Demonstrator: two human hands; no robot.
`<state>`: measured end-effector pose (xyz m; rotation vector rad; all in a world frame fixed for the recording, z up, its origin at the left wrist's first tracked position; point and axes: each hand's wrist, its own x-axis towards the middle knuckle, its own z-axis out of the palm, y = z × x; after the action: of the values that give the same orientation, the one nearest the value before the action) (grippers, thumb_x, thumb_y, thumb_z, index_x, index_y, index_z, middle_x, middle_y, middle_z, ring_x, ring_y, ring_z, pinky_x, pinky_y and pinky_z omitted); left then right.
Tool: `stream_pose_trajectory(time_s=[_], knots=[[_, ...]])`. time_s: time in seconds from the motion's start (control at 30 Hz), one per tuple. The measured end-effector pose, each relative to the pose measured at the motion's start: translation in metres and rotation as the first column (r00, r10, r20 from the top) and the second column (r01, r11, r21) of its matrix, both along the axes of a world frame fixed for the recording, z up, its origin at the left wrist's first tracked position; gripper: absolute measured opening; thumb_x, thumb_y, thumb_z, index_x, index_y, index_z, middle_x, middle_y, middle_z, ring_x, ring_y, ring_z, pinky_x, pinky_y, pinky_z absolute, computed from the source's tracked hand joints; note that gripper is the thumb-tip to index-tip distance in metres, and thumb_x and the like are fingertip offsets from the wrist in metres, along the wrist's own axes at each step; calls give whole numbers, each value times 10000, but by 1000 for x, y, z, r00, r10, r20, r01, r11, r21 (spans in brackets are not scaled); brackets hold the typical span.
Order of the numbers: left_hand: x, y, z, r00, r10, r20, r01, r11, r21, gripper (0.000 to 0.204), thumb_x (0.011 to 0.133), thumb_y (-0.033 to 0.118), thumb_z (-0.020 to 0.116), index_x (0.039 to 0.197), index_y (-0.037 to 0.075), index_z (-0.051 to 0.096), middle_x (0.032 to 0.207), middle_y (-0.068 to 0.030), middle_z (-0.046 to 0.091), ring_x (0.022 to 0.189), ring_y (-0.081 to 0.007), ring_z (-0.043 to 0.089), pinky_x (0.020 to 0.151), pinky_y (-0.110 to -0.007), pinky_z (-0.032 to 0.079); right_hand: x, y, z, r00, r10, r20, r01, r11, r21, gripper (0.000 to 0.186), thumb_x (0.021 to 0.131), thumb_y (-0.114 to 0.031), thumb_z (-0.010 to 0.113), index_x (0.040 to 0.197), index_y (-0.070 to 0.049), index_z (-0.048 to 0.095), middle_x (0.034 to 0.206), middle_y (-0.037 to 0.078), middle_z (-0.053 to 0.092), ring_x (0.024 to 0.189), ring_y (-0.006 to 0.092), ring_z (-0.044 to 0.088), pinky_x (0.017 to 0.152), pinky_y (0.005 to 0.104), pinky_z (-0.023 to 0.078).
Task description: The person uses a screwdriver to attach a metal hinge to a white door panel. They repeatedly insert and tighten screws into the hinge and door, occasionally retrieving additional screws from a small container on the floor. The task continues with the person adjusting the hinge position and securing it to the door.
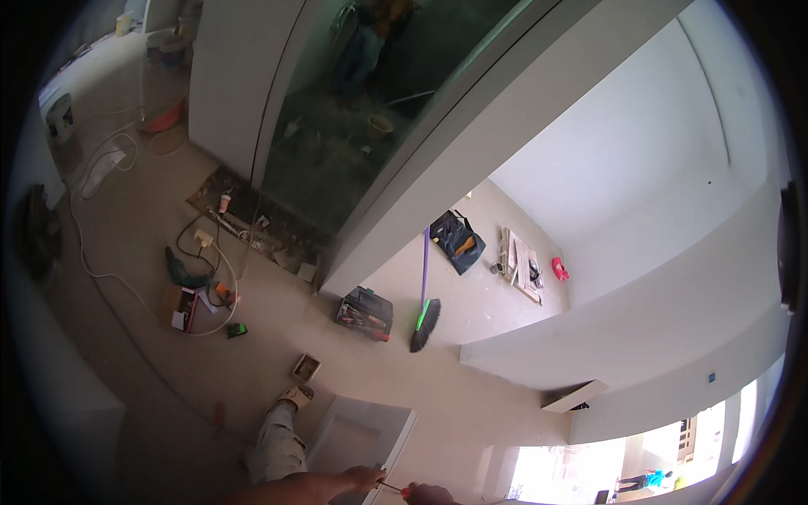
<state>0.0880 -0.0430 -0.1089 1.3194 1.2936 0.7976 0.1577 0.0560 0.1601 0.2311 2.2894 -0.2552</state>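
Low in the picture, my right hand [429, 495] is closed round the red handle of a screwdriver [406, 492]. Its thin shaft points left toward my left hand [364, 479], which is closed at the edge of a white panel [358, 433]. What the left fingers pinch is too small to make out. The panel lies tilted beside my leg in light trousers [278, 442], with a shoe [296, 394] at its far end. Just beyond the shoe, a small open box [306, 367] stands on the floor.
Ahead are an open toolbox [364, 314] and a broom [426, 324] leaning by the wall corner. A drill [187, 271], cables [118, 276] and a green tape measure [237, 330] lie left. A black bag [457, 242] lies farther off. Another person [646, 481] is far right.
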Motion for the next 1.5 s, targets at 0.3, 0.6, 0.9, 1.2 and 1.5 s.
stream_pose_trajectory(time_s=[0.3, 0.6, 0.9, 1.2, 1.5], knots=[[-21, -7, 34, 1000, -23, -11, 23, 1000, -14, 219, 868, 260, 614, 1011, 112, 538, 965, -158, 645, 953, -374, 621, 782, -491, 462, 15, -12, -10, 918, -390, -76, 374, 913, -166, 198, 905, -220, 566, 1042, -109, 657, 827, 151, 653, 733, 316, 625, 668, 457, 506], [-14, -7, 21, 1000, -3, -22, 3, 1000, 1, 265, 876, 294, 625, 1047, 112, 535, 923, -150, 648, 911, -363, 636, 776, -496, 470, 25, -11, -28, 920, -391, -12, 386, 913, -132, 195, 911, -261, 570, 960, -102, 673, 863, 157, 660, 817, 340, 642, 701, 442, 531], [-15, -2, 18, 1000, -25, -7, 24, 999, -32, 241, 886, 287, 615, 1034, 121, 523, 945, -158, 645, 940, -367, 620, 774, -490, 457, 1, -37, 7, 962, -253, -105, 267, 950, 159, 214, 929, -248, 540, 1045, -94, 631, 979, 180, 592, 752, 346, 639, 684, 425, 519], [-9, 2, 15, 1000, -13, 13, 14, 999, -52, 235, 878, 271, 616, 1030, 115, 527, 935, -144, 648, 925, -359, 629, 778, -488, 462, 66, 20, -52, 216, -839, 499, 805, -137, -578, 207, 943, -185, 500, 1054, -77, 639, 776, 152, 624, 704, 318, 646, 608, 453, 521], [-10, -2, 8, 1000, 5, 15, -4, 1000, -10, 247, 885, 274, 613, 1043, 108, 520, 935, -155, 644, 925, -363, 629, 781, -493, 465, -11, -41, 21, 967, -190, -169, 213, 969, 126, 206, 952, -243, 497, 988, -80, 619, 814, 217, 615, 783, 341, 651, 674, 440, 525]])
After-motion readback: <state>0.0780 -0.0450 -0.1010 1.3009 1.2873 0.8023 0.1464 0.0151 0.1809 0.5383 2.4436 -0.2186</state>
